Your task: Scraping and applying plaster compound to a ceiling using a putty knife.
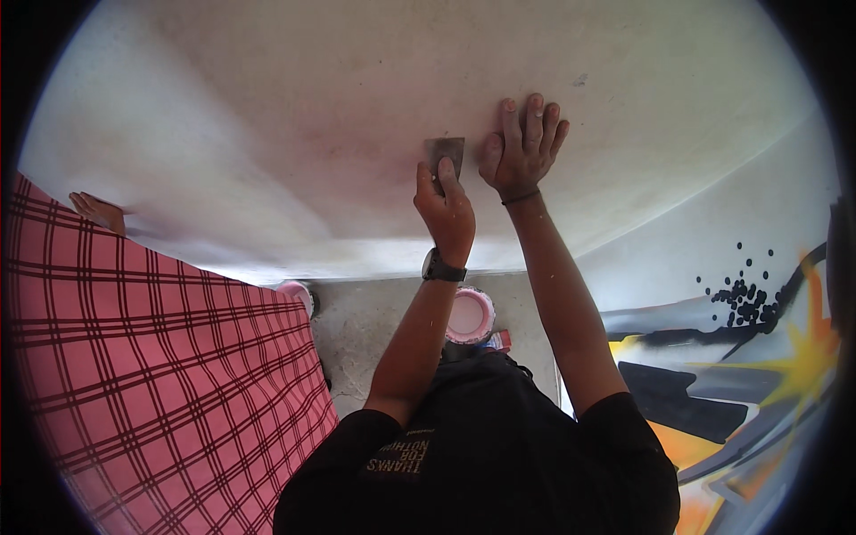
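My left hand (445,207), with a dark watch on its wrist, grips a small flat grey-brown piece (452,153) that looks like folded sandpaper. The thumb presses on its face, and the piece lies against the pale wall (357,107). To its right, my right hand (522,152) rests open on the same wall, fingers spread upward and holding nothing. A thin dark band circles that wrist. Faint pinkish patches and a few small marks show on the wall's surface.
Below my arms, a pink-rimmed bucket (470,314) stands on the grey floor (357,325), beside a red-and-white paintbrush (499,341). Another bucket (297,294) stands farther left. Pink plaid cloth (169,357) fills the left; another person's hand (100,212) touches the wall there. A painted wall (713,357) stands right.
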`<state>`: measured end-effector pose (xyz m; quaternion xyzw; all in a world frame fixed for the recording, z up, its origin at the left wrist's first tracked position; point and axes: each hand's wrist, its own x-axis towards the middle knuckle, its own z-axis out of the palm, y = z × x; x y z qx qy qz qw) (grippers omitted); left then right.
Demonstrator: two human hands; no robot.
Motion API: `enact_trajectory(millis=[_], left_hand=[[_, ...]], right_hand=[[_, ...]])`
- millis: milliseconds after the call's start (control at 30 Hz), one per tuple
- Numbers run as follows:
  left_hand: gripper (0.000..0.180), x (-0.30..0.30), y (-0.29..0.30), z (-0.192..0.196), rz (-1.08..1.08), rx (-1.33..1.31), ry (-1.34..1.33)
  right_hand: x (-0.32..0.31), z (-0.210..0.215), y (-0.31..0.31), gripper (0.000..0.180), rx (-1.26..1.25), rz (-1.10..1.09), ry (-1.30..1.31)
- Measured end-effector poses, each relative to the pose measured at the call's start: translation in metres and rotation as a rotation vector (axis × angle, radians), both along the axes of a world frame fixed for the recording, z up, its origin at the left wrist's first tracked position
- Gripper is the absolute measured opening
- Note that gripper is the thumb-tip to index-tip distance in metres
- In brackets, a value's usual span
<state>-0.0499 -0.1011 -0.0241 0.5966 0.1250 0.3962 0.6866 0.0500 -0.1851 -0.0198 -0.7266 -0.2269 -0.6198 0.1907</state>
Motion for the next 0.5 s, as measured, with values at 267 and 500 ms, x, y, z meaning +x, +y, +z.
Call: enact_trajectory(millis=[267, 500], left_hand=[[0.026, -0.002, -0.003, 0.01, 0.009, 0.049, -0.028], [0.026, 0.004, -0.001, 0.01, 0.014, 0.027, -0.06]], right_hand=[[-0.001, 0.0, -0.003, 0.052, 0.007, 0.004, 0.001], [-0.001, 0.0, 0.001, 0.051, 0.004, 0.013, -0.012]])
